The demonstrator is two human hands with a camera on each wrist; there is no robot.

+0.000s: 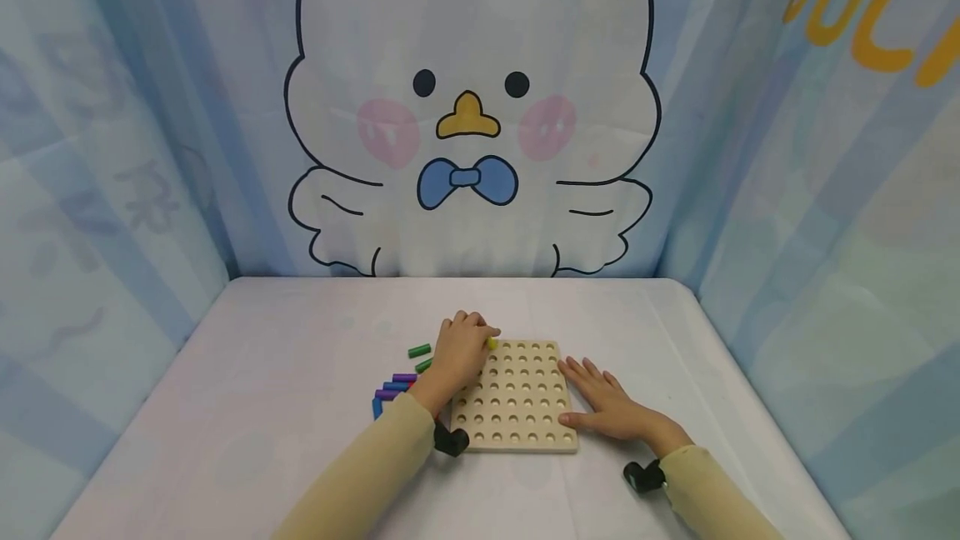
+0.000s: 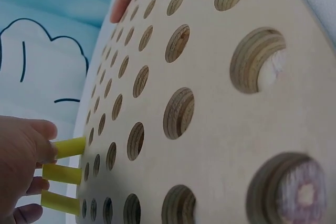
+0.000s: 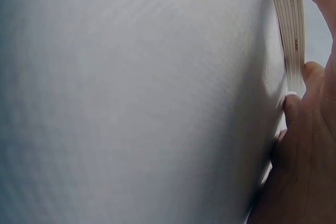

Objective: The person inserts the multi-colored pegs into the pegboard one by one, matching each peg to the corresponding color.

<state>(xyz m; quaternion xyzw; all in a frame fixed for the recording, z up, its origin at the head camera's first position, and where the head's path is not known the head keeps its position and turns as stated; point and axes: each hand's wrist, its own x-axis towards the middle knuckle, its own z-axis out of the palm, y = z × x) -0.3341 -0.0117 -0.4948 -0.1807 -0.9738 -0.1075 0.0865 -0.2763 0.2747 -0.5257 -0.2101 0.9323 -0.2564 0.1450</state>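
A square wooden pegboard (image 1: 517, 394) with rows of round holes lies flat on the table. At its far left corner my left hand (image 1: 459, 348) pinches a yellow peg (image 2: 71, 148) by its outer end. Two more yellow pegs (image 2: 62, 173) stand upright in a line beside that one, near the fingers in the left wrist view. From above, the hand covers most of this row. My right hand (image 1: 611, 407), fingers spread, rests against the board's right edge, with its thumb at the rim. The right wrist view shows the layered board edge (image 3: 291, 30) beside its fingers.
Left of the board lie loose pegs: green pegs (image 1: 420, 350), purple pegs (image 1: 404, 377) and blue pegs (image 1: 377, 409), partly hidden by my left forearm. A white cloth covers the table (image 1: 300, 340). Printed curtains (image 1: 465, 240) hang behind it and at both sides.
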